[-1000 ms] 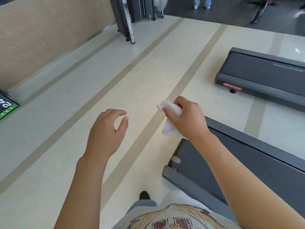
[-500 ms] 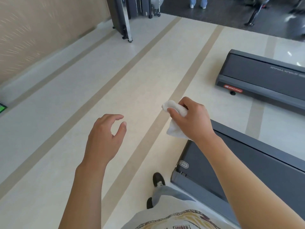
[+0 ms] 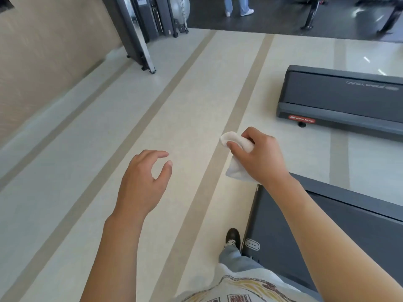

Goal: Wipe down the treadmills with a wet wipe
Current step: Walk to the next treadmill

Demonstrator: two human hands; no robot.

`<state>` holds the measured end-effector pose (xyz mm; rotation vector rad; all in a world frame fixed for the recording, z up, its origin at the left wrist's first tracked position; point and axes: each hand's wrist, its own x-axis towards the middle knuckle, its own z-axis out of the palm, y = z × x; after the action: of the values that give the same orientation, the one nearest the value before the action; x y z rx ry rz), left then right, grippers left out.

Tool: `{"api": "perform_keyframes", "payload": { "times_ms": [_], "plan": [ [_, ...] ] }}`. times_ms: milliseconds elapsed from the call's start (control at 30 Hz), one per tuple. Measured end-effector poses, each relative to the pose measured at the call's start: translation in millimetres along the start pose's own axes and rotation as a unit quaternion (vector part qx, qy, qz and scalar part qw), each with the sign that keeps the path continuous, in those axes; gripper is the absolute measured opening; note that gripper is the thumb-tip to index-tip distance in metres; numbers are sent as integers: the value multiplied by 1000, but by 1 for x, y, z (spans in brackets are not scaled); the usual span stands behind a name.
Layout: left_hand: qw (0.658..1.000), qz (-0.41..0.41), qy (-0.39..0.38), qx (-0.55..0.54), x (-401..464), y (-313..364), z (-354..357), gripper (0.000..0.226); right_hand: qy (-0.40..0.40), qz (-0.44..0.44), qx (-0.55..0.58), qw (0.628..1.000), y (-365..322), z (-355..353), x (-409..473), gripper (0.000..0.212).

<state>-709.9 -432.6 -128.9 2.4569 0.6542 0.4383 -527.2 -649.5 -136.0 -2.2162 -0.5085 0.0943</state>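
My right hand (image 3: 262, 156) is closed around a crumpled white wet wipe (image 3: 236, 156), held in the air above the pale floor, just past the rear corner of the near treadmill (image 3: 327, 232). That treadmill's dark grey deck runs off to the lower right, partly hidden by my right forearm. A second dark treadmill (image 3: 340, 101) with a red label on its rear edge lies further ahead on the right. My left hand (image 3: 145, 177) hovers over the floor with fingers curled apart, holding nothing.
The cream floor (image 3: 174, 118) has tan stripes running away from me. A beige wall (image 3: 43, 51) is on the left, a grey machine frame (image 3: 139, 40) at top centre. A person's legs (image 3: 238, 6) stand far back. My shoe (image 3: 233, 236) is beside the near treadmill.
I have walked forward along the near treadmill's end; both treadmills slid lower and nearer in view, my foot stepped ahead. Both hands keep the same pose, wipe still held.
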Motion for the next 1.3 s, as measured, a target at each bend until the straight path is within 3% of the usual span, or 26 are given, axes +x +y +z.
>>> {"api": "perform_keyframes", "payload": {
  "times_ms": [267, 633, 933, 1100, 1300],
  "plan": [
    [999, 45, -28, -1, 137, 38, 45, 23, 47, 47, 17, 998, 34, -23, 114, 25],
    [990, 105, -90, -21, 253, 81, 112, 24, 81, 106, 22, 991, 84, -44, 188, 26],
    [974, 169, -140, -47, 367, 98, 174, 25, 135, 163, 6, 977, 117, -57, 263, 26],
    [962, 208, -164, -70, 459, 111, 202, 37, 174, 186, -16, 967, 123, -55, 325, 26],
    [942, 258, -202, -71, 571, 131, 222, 27, 219, 224, -32, 949, 117, -56, 408, 25]
  ]
}}
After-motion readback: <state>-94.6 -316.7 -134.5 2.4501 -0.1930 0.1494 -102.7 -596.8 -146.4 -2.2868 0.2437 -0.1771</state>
